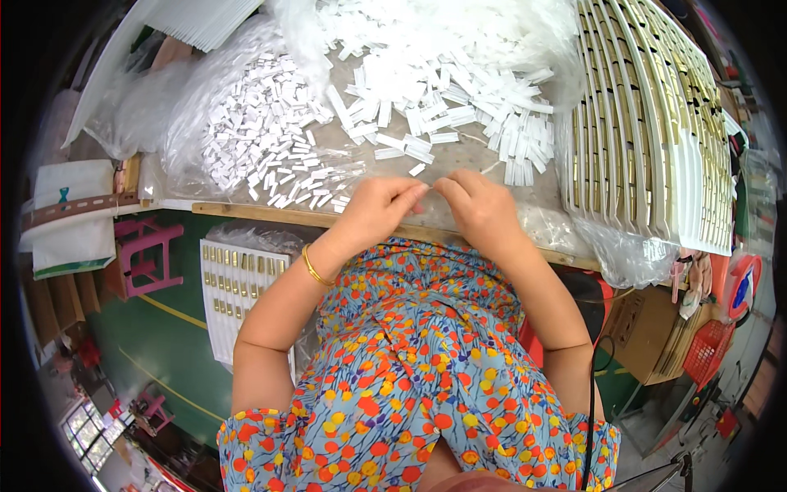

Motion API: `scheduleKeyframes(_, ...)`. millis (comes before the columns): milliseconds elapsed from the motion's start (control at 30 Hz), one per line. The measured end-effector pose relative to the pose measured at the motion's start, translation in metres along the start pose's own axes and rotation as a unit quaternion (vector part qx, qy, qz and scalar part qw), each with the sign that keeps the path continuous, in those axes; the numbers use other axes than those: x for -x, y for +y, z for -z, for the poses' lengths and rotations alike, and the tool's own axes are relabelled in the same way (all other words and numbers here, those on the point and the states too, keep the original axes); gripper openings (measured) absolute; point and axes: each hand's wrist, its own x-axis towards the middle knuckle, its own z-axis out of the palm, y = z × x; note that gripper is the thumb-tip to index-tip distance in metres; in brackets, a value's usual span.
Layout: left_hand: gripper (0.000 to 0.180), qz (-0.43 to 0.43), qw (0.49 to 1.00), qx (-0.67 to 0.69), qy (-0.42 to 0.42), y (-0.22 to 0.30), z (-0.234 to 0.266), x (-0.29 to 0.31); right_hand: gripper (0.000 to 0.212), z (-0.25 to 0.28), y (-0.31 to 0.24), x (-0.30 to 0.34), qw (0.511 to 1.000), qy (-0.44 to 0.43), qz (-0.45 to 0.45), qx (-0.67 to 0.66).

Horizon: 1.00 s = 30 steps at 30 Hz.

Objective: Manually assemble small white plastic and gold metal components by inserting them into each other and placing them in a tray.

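Note:
Near the front edge of the worktable, my left hand and my right hand meet fingertip to fingertip. Both are closed in a pinch. Whatever lies between the fingertips is too small and covered to make out. Just beyond them a small white piece lies by itself. A heap of small white plastic pieces spreads to the left, some close to my left hand. Farther back, longer translucent white strips lie in a loose pile.
Stacked white trays with rows of gold and dark pieces stand at the right. Another white tray with gold pieces sits below the table's wooden edge, left of my lap. Clear plastic sheeting hangs at the front right. A pink stool stands on the green floor.

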Motion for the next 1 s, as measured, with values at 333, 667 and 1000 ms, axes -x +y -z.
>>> scheduleKeyframes(333, 0.020, 0.024, 0.940, 0.335, 0.067, 0.002, -0.048, -0.005, 0.014, -0.016, -0.002, 0.019, 0.816, 0.157, -0.289, -0.475)
scheduleKeyframes(667, 0.016, 0.016, 0.958, 0.281, 0.056, 0.007, -0.036, -0.022, 0.017, -0.015, 0.021, 0.017, 0.799, 0.128, -0.350, -0.471)
scheduleKeyframes(1000, 0.039, 0.007, 0.881, -0.406, 0.241, -0.001, -0.018, -0.059, 0.015, -0.025, 0.041, -0.025, 0.942, 0.136, -0.233, -0.198)
